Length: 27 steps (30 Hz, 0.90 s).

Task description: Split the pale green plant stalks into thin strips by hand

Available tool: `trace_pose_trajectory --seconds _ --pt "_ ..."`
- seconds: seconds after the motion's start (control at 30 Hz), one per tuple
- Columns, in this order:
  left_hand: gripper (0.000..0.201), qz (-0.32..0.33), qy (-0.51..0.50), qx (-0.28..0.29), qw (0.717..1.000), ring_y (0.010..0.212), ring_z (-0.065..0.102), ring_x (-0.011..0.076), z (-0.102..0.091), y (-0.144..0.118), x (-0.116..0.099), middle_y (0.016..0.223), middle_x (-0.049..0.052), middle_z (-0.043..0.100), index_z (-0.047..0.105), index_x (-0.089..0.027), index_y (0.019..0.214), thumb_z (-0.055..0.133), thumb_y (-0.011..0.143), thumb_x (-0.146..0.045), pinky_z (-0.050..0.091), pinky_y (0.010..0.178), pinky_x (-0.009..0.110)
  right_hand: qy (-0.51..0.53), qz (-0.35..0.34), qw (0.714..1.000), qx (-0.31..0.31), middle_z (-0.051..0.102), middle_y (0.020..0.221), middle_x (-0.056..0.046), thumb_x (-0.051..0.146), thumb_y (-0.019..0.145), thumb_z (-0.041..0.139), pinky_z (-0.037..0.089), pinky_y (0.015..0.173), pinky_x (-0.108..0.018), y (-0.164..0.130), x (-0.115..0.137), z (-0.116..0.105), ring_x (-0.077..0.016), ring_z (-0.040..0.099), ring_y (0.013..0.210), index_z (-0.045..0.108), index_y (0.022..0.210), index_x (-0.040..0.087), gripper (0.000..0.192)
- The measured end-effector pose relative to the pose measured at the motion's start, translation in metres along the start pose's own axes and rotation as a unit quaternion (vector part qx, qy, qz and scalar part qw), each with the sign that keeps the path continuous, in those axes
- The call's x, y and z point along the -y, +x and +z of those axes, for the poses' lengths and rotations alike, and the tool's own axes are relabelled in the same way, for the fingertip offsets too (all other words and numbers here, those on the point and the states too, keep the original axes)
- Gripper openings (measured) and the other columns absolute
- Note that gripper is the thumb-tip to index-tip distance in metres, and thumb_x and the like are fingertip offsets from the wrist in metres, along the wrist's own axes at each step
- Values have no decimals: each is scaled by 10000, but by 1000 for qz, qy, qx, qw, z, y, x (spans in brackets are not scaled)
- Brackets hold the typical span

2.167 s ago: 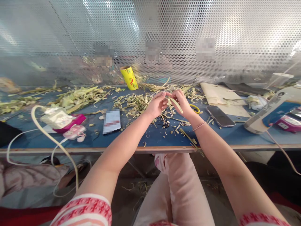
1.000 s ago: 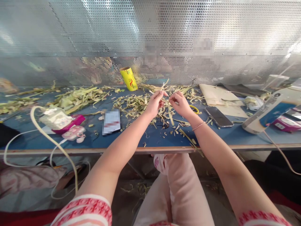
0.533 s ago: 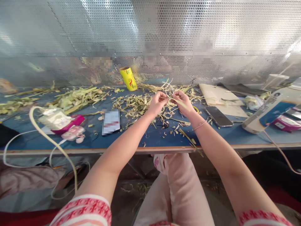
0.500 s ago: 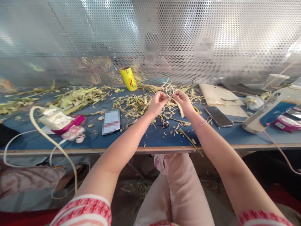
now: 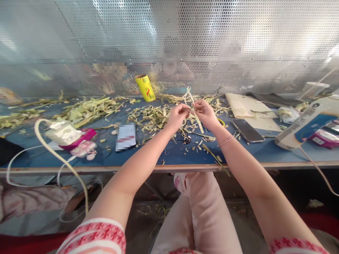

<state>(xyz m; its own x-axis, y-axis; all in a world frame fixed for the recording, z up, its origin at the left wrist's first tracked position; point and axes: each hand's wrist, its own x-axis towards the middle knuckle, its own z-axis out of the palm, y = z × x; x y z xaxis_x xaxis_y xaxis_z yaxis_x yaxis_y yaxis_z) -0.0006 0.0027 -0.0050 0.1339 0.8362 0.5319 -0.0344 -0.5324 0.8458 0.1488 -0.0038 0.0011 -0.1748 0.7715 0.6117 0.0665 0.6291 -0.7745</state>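
Pale strips of dried plant fibre [image 5: 198,121] are pinched between my two hands above the table. My left hand [image 5: 179,114] is closed, thumb and fingertips together on the strips' middle. Close beside it, my right hand [image 5: 206,112] also pinches them, its fingertips almost meeting the left ones. Thin ends stick up in a crossed loop above the fingers, and one flat end hangs below. Exactly how the strips cross is hidden by the fingertips. Beneath and behind lies a pile of dry greenish scraps [image 5: 153,118].
A yellow cardboard tube [image 5: 145,88] stands tilted near the perforated metal panel [image 5: 201,42]. To the right are a phone [image 5: 248,131], brown card sheets [image 5: 245,106] and a leaning white bottle [image 5: 304,123]. On the left sit a charger with cables [image 5: 65,133] and more dry leaves [image 5: 90,109].
The strip ends above my fingers have shifted from a rounded loop to a taller crossed shape. The hanging end has swung left and looks narrower. Both hands stay nearly in place.
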Motion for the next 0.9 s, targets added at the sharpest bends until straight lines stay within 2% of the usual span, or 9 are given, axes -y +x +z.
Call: trace_pose_trajectory --seconds 0.13,0.23,0.4,0.53,0.9 --pt "97 -13 -20 -3 1000 551 513 73 1 1 4 569 -42 556 594 -175 711 680 731 -215 419 587 233 -45 -29 999 -7 563 862 -12 370 740 698 459 663 -271 0 1 -1 -117 532 758 580 833 207 222" --pt "96 -29 -44 -16 998 566 529 71 0 2 8 587 -39 569 599 -180 721 677 737 -234 445 608 233 -36 -33 999 -14 572 873 -18 376 759 680 457 678 -285 0 -1 -1 -117 531 753 607 816 203 196" --pt "62 -9 -31 -13 999 573 543 76 -1 2 8 597 -39 580 615 -181 744 665 743 -218 454 618 241 31 16 999 -23 563 750 12 472 774 653 422 618 -269 2 -2 -1 -81 465 614 580 779 205 278" --pt "68 15 3 -5 1000 578 545 89 0 0 3 588 -38 576 617 -185 738 671 739 -226 443 613 249 21 45 998 -50 505 627 35 512 746 675 401 588 -256 2 1 -2 -81 454 581 547 735 204 333" --pt "111 29 17 42 999 640 534 109 2 -9 -9 675 -9 573 601 -180 770 656 753 -275 441 644 268 11 32 999 -34 464 590 47 541 719 703 351 546 -250 0 2 -2 -75 410 560 498 705 203 395"
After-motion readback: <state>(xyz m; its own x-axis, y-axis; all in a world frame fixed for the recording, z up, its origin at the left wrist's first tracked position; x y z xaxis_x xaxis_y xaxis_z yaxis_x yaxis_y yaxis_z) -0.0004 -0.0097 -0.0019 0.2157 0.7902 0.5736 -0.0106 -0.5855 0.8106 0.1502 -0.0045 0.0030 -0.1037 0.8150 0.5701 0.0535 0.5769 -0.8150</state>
